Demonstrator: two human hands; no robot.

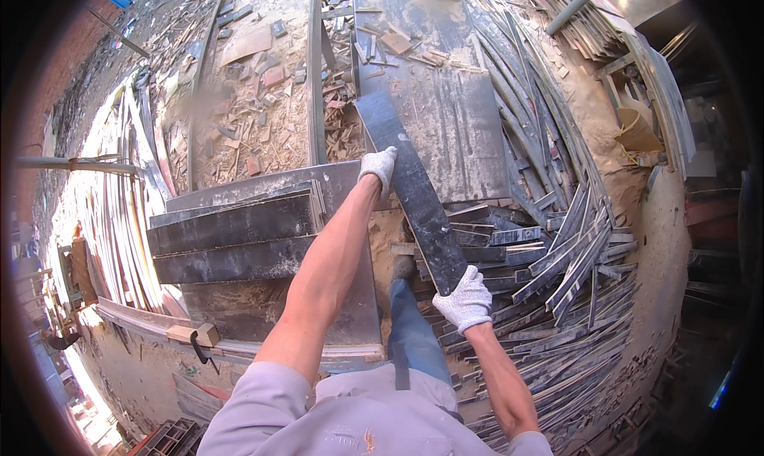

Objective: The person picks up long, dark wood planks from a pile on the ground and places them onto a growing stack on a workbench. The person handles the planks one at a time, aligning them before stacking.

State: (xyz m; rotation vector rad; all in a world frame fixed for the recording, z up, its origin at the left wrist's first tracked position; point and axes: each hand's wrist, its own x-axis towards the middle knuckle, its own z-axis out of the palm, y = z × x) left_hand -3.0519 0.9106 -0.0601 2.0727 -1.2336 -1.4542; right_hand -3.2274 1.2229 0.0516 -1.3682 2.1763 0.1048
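The person wears white knitted work gloves on the left hand (pixel 379 166) and the right hand (pixel 466 299), a pale grey short-sleeved shirt (pixel 350 416) and blue jeans (pixel 414 329). The forearms are bare.

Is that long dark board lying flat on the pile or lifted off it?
Lifted: the dark board is held by the left hand and right hand above the pile.

Both gloves (pixel 465 299) are white, the long board (pixel 414 187) is dark grey, and the trousers (pixel 414 337) are blue.

gloved hands (pixel 379 167) (pixel 465 299), dark plank (pixel 412 187), scrap strips (pixel 573 265)
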